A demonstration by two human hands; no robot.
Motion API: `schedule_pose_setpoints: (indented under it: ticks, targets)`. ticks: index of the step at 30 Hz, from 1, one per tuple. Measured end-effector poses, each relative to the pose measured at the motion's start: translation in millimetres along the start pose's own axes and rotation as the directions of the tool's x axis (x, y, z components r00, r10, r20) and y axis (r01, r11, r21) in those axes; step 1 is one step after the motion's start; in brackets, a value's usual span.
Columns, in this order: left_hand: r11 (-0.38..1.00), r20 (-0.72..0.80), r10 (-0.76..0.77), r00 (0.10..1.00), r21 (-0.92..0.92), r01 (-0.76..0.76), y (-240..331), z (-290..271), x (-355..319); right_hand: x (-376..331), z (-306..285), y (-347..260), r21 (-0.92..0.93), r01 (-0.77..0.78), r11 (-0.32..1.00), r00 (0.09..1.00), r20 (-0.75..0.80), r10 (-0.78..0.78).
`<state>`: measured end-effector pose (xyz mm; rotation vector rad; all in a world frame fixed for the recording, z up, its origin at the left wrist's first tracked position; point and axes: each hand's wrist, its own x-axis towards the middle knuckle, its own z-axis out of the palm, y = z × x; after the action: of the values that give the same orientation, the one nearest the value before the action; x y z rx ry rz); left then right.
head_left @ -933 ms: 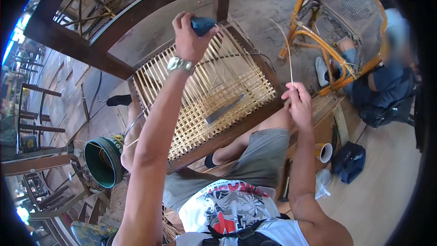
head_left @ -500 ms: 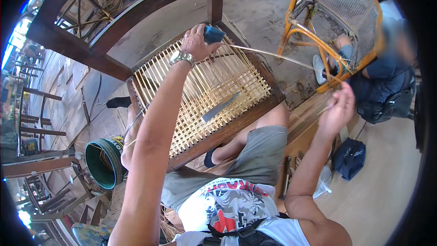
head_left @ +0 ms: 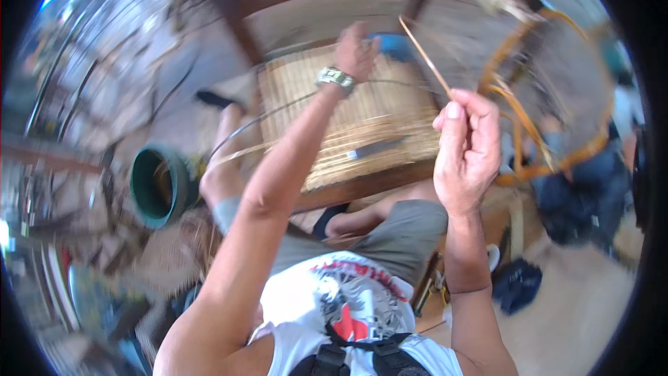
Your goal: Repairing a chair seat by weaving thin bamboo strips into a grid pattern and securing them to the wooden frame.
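A: Where's the thin tan cane strand point(head_left: 424, 56)?

B: Pinched in my right hand point(head_left: 465, 150), slanting up-left toward the woven cane seat panel point(head_left: 362, 132). Left hand point(head_left: 356, 52) is closed around a blue object point(head_left: 395, 45) at its far edge.

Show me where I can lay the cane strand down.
Free: woven seat between the left hand and the flat tool; pale floor beside the dark bag. Crowded: around the green bucket.
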<state>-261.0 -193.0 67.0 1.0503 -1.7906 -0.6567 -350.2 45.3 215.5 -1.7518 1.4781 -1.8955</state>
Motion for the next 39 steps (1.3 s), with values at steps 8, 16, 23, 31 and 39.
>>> schedule_pose_setpoints:
  ticks: [8, 16, 23, 31, 39]
  targets:
    - [0.187, 0.307, -0.509, 0.804, -0.873, 0.451, 92.9, -182.0, -259.3, -108.4, 117.9, 16.9, 0.133, -0.491, 0.861, 0.720, 0.617, 0.316]
    - [0.280, 0.077, -0.764, 0.640, -0.855, 0.437, 41.6, -281.3, -307.7, -138.4, 148.8, -12.3, -0.005, -0.624, 0.781, 0.365, 0.882, 0.297]
    - [0.268, -0.097, -0.853, 0.513, -0.925, 0.271, -46.1, -332.8, -346.5, -99.3, 64.5, 47.1, -0.285, -0.478, 0.831, 0.224, 0.875, 0.429]
    - [0.244, -0.043, -0.860, 0.509, -0.910, 0.334, -55.4, -319.6, -348.1, -74.6, 22.1, 43.0, -0.346, -0.604, 0.718, 0.208, 0.802, 0.561]
    - [0.298, -0.128, -0.799, 0.588, -0.933, 0.202, -54.3, -320.1, -346.1, -63.9, -1.4, 57.4, -0.384, -0.282, 0.879, 0.408, 0.782, 0.472]
